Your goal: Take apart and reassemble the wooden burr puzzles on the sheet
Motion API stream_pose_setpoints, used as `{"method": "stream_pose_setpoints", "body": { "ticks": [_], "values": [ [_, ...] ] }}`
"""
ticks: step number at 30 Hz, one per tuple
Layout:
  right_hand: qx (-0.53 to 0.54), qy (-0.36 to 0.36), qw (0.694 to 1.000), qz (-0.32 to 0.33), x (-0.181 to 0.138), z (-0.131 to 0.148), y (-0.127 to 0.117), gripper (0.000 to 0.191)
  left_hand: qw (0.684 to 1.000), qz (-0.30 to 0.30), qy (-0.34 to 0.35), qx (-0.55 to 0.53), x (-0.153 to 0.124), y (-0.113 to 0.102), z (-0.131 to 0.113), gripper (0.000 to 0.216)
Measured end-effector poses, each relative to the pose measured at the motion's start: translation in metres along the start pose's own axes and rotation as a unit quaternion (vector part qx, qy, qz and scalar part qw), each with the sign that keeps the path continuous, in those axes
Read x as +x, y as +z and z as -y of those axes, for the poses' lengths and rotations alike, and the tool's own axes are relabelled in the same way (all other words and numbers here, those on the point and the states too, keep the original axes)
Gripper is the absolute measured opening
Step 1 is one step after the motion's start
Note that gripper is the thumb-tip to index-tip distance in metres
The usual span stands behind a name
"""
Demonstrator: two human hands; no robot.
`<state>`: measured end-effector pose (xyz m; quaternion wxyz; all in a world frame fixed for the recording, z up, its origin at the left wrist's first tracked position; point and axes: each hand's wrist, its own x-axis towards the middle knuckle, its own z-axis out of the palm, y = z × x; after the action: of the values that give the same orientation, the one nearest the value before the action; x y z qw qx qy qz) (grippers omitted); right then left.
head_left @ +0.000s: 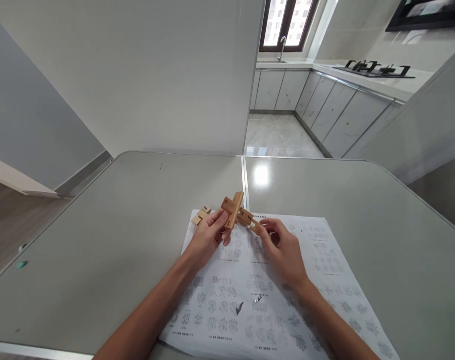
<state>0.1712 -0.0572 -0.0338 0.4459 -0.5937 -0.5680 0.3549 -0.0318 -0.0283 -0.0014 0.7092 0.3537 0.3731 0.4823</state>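
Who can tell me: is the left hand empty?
No: the left hand grips wooden blocks between thumb and fingers.

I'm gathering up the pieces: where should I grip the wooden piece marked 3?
Probably the opposite sides of the wooden piece, coming from above and its far side: its numbered face points upward, and the left hand crowds its near side.

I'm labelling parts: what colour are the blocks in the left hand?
The blocks are light brown, seen in the head view, the only one.
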Motion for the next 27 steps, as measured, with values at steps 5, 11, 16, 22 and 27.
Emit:
{"method": "stream_pose_setpoints", "body": {
  "ticks": [5, 11, 16, 22, 27],
  "values": [
    [-0.061, -0.075, 0.995, 0.018, -0.001, -0.007, 0.003, 0.024, 0.998, 0.015, -0.026, -0.053, -0.004, 0.003, -0.006, 0.033],
    [-0.131, -0.151, 0.980, 0.017, 0.000, -0.015, 0.005, 0.016, 0.996, 0.051, -0.048, -0.056, -0.006, 0.005, -0.008, 0.028],
    [-0.137, -0.159, 0.978, 0.009, 0.000, -0.016, 0.006, 0.016, 0.995, 0.065, -0.054, -0.053, -0.005, 0.002, -0.005, 0.030],
    [-0.094, -0.190, 0.977, -0.011, 0.000, -0.011, 0.005, 0.038, 0.995, 0.076, -0.061, -0.019, -0.002, -0.002, -0.002, 0.038],
    [-0.072, -0.236, 0.969, 0.005, -0.001, -0.006, 0.004, 0.045, 0.993, 0.089, -0.073, -0.002, -0.001, -0.002, 0.001, 0.042]
  ]
}}
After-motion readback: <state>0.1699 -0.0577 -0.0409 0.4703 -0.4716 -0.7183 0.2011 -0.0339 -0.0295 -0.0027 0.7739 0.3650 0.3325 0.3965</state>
